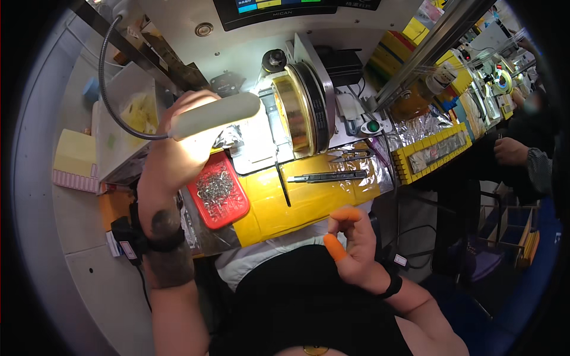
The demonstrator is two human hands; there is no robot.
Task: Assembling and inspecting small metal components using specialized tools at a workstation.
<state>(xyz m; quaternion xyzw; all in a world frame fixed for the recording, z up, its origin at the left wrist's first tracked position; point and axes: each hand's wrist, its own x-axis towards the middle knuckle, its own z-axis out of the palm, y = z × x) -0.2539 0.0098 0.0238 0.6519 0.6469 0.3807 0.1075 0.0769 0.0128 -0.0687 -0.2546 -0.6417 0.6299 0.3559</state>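
My left hand point(189, 102) reaches up to the machine, behind the pale head of a gooseneck lamp point(217, 115). Its fingers are hidden there, so I cannot see what they touch. Beside that forearm sits a red tray point(242, 209) of small, shiny metal pieces. My right hand point(359, 243) hovers over the near edge of the bench, with orange finger cots on thumb and forefinger. A gap shows between those two fingertips and nothing is visible in it; the other fingers are curled. Beyond it a dark utility knife point(326, 177) and tweezers point(350, 155) lie on the yellow bench covering point(267, 216).
A large amber reel with a black rim point(306, 110) is mounted on the machine, under a screen point(279, 7). A thin black stick point(282, 184) lies before it. A yellow ridged tray point(430, 155) stands to the right. Another person's hand point(510, 152) shows at far right.
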